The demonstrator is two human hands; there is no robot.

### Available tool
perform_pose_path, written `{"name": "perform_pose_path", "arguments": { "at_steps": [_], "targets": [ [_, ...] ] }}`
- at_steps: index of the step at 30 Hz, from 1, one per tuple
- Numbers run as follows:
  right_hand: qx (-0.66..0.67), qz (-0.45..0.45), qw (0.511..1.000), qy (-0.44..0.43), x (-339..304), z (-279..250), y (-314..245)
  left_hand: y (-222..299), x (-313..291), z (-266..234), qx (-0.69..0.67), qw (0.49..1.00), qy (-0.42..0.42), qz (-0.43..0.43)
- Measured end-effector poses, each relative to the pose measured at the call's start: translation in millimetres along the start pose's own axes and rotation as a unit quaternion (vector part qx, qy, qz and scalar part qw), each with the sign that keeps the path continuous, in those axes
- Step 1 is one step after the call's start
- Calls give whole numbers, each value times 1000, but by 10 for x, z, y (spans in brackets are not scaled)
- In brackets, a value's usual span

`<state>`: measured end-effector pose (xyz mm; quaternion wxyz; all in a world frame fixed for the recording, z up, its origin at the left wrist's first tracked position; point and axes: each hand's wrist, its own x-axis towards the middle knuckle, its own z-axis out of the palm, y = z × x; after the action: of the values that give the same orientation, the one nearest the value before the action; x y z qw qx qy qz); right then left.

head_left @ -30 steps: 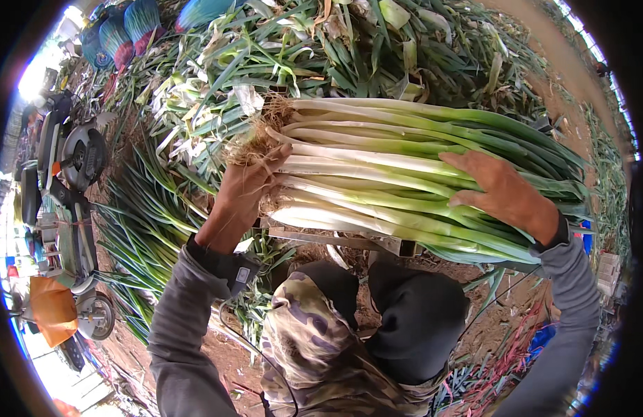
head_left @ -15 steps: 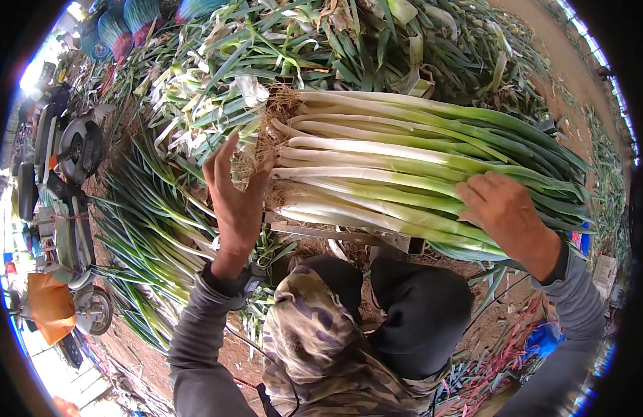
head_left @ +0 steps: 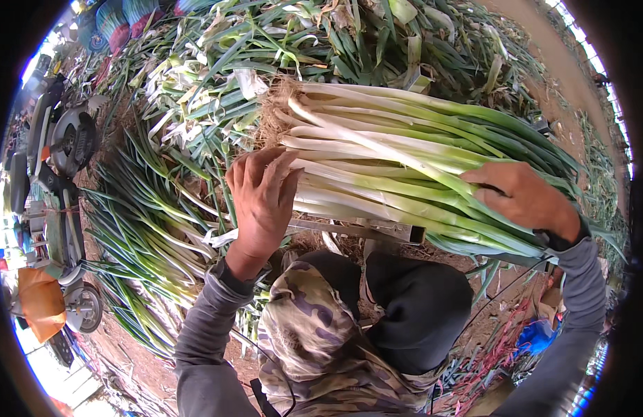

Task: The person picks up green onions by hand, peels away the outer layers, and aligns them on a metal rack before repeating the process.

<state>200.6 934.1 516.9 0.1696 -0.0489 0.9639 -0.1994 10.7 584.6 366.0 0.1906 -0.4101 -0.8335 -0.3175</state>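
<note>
A thick layer of long green onions [head_left: 377,163] lies crosswise before my knees, white root ends to the left and green leaves to the right. One green onion [head_left: 366,139] slants across the top of the layer. At its green part, my right hand [head_left: 526,198] is closed, thumb and fingers round the stalk. My left hand [head_left: 262,198] is at the root ends on the near side, its fingers bent together against a stalk's end; its palm side is hidden. Tangled brown roots [head_left: 274,115] show beyond that hand.
A metal support [head_left: 356,231] shows under the near edge. More green onions [head_left: 151,243] lie on the ground at left. Trimmed leaves [head_left: 377,42] are heaped at the far side. A motorbike [head_left: 64,208] stands far left; red strings [head_left: 498,361] and blue plastic [head_left: 538,337] lie lower right.
One green onion now slants over the others. My left hand has moved right and nearer, and its fingers have closed. My right hand has shifted a little to the right.
</note>
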Motion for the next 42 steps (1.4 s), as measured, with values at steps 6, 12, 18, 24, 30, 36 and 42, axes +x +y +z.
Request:
{"name": "perform_pose_path", "arguments": {
  "at_steps": [6,12,18,24,30,36,42],
  "targets": [
    [81,-14,997,6,31,70,-5,82,-20,-8,-42,999,6,10],
    [-51,-21,998,15,-6,154,17,91,-4,4,-55,998,-17,31],
    [-136,-36,986,95,55,365,164,154,7,138,-63,997,-40,25],
    [-211,-52,964,153,76,541,76,287,215,256,-62,994,-59,66],
    [-79,-78,982,151,94,668,331,252,266,613,-51,995,-76,49],
    [-44,-57,987,144,117,634,250,161,138,686,-59,996,-53,43],
    [-171,-21,958,231,172,287,78,126,47,733,-29,998,-20,47]
  ]
}}
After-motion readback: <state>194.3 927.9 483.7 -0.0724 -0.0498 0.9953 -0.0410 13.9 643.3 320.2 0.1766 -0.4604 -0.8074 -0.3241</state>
